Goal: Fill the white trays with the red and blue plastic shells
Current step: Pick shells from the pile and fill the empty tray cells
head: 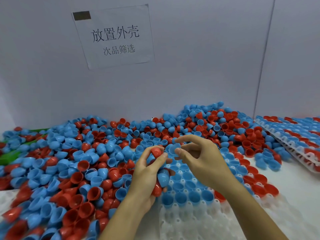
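My left hand (147, 172) grips several red and blue shells (158, 177). My right hand (199, 153) pinches a blue shell (173, 147) above the white tray (190, 215).

A white table (294, 184) carried a loose heap of red and blue shells (72, 163), a partly filled white tray (199, 219), and a second filled tray (294, 135) at right.

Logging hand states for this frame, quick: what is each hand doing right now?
Left hand: closed around several red and blue shells.
Right hand: pinching a blue shell between thumb and fingers.
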The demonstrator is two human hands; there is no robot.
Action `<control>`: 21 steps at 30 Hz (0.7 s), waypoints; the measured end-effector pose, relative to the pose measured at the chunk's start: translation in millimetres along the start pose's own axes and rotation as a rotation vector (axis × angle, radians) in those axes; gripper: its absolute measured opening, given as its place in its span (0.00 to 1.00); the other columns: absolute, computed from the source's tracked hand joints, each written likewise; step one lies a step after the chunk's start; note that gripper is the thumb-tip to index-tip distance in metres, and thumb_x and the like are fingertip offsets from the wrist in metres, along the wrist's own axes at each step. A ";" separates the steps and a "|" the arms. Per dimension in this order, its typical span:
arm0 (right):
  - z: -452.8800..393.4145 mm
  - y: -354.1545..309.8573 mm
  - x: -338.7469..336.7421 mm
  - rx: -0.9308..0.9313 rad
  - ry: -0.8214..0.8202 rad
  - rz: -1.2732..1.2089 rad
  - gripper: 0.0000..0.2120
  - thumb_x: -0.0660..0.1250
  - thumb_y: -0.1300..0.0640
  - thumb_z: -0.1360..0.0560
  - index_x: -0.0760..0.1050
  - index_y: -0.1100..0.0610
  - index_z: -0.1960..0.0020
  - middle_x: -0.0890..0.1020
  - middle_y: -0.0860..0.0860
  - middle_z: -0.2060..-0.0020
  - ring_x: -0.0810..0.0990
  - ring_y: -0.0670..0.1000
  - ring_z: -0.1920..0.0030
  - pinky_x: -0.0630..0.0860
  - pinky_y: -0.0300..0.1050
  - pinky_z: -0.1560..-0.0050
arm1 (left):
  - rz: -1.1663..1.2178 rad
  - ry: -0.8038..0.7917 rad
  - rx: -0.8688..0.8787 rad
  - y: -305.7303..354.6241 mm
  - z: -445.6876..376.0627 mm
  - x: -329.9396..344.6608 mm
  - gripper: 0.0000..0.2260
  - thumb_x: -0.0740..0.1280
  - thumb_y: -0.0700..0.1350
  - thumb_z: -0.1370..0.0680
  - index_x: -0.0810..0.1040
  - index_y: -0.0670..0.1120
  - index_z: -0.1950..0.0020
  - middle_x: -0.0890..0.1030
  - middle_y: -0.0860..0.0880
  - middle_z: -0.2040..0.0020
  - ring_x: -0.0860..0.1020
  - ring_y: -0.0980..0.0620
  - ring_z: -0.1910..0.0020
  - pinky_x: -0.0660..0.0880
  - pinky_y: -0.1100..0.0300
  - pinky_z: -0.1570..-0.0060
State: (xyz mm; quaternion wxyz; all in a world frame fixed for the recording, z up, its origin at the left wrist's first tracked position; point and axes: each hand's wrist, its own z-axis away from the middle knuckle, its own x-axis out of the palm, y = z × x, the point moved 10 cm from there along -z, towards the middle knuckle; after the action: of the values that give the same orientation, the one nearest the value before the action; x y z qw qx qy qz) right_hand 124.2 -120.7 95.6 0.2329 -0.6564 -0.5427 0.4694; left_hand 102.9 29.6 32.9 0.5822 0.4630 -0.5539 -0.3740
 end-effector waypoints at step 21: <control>-2.9 -29.3 21.5 -0.026 -0.067 0.086 0.17 0.69 0.40 0.33 0.81 0.44 0.47 0.83 0.43 0.55 0.80 0.40 0.55 0.78 0.33 0.54 | -0.018 0.098 0.037 5.9 -8.4 -22.1 0.04 0.70 0.47 0.20 0.81 0.57 0.52 0.85 0.47 0.57 0.85 0.45 0.61 0.75 0.58 0.75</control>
State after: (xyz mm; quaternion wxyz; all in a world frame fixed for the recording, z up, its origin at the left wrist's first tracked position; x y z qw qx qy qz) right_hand 111.7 -91.2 113.0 0.1856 -0.6661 -0.5276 0.4934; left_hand 108.4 53.3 32.3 0.5968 0.4962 -0.5273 -0.3457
